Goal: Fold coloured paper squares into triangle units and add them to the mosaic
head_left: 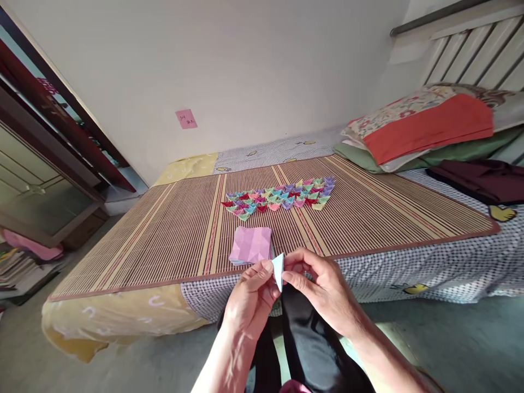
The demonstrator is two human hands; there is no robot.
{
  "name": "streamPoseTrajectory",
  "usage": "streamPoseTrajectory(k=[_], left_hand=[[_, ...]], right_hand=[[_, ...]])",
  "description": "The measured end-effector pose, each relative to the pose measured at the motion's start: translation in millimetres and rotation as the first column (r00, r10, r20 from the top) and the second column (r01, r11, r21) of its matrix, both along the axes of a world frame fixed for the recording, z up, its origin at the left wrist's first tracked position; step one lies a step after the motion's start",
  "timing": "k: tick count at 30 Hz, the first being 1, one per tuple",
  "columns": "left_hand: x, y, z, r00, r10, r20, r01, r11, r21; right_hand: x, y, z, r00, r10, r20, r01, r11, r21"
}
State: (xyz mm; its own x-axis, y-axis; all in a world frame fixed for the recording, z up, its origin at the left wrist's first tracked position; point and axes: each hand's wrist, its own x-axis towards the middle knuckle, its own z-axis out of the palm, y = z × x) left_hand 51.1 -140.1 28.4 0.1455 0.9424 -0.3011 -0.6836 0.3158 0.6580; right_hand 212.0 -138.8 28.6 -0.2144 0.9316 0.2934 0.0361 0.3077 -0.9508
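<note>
A small light blue folded paper (278,271) is held upright between both hands, just past the bed's near edge. My left hand (254,289) pinches its left side between thumb and fingers. On its right side, my right hand (314,281) has thumb and fingertips at the edge. Behind my left hand lies a stack of creased square papers (251,245), pink on top. Farther back, rows of small folded paper pieces (282,195) in many colours are set out on the striped mat (180,240).
The mat covers a bed with a checked and yellow sheet (135,314). Folded bedding (429,128) and a dark red cloth (483,180) lie at the right. A pink note (186,119) is on the wall. A glass-panelled cabinet (36,185) stands left.
</note>
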Motion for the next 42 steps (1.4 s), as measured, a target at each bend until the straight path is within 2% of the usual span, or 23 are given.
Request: streamPoseTrajectory(k=[4,7,9,11,14,17,19,22,27,30,33,37,42], left_hand=[[2,1,0.5,0.998,-0.016,0.067,0.02,0.999,-0.05],[2,1,2.9,0.997,-0.034,0.068,0.036,0.999,-0.036],[2,1,3.9,0.999,-0.033,0.007,0.033,0.999,0.017],[4,1,4.0,0.996,-0.018,-0.09,0.026,0.995,0.097],[9,-3,3.4,0.975,0.015,-0.221,0.027,0.982,0.186],[12,-7,4.5,0.965,-0.018,-0.262,0.077,0.974,0.215],[13,-9,6.6,0.968,-0.056,-0.246,0.116,0.965,0.237],[12,-10,9.7,0.97,-0.063,-0.235,0.129,0.952,0.278],[5,-4,6.9,0.961,0.022,-0.276,0.057,0.96,0.275],[2,-1,2.9,0.948,0.065,-0.311,0.023,0.963,0.27],[1,1,0.1,0.936,0.084,-0.341,0.015,0.961,0.276],[1,9,-0.6,0.923,0.141,-0.358,-0.021,0.947,0.32],[-2,35,3.7,0.933,0.157,-0.324,-0.04,0.94,0.34]], right_hand=[[1,3,-2.9,0.999,0.032,-0.038,-0.032,0.999,0.004],[2,5,-3.5,0.996,0.066,-0.059,-0.066,0.998,0.001],[0,5,-3.2,0.999,0.024,-0.033,-0.023,0.999,0.037],[-2,5,-2.8,0.997,-0.078,0.015,0.075,0.986,0.149],[-8,4,-3.2,0.969,-0.244,0.044,0.207,0.896,0.392],[-11,4,-5.7,0.93,-0.364,0.055,0.279,0.795,0.538],[-12,5,-8.3,0.915,-0.395,0.08,0.276,0.758,0.59],[-11,7,-11.9,0.923,-0.366,0.121,0.209,0.738,0.641],[-10,6,-13.1,0.94,-0.285,0.186,0.114,0.779,0.616],[-9,7,-11.3,0.947,-0.292,0.136,0.166,0.803,0.572],[-9,12,-10.3,0.954,-0.286,0.086,0.22,0.868,0.445],[-15,24,-10.7,0.985,-0.167,0.03,0.154,0.952,0.263],[-23,53,-5.9,0.988,-0.135,-0.076,0.149,0.965,0.217]])
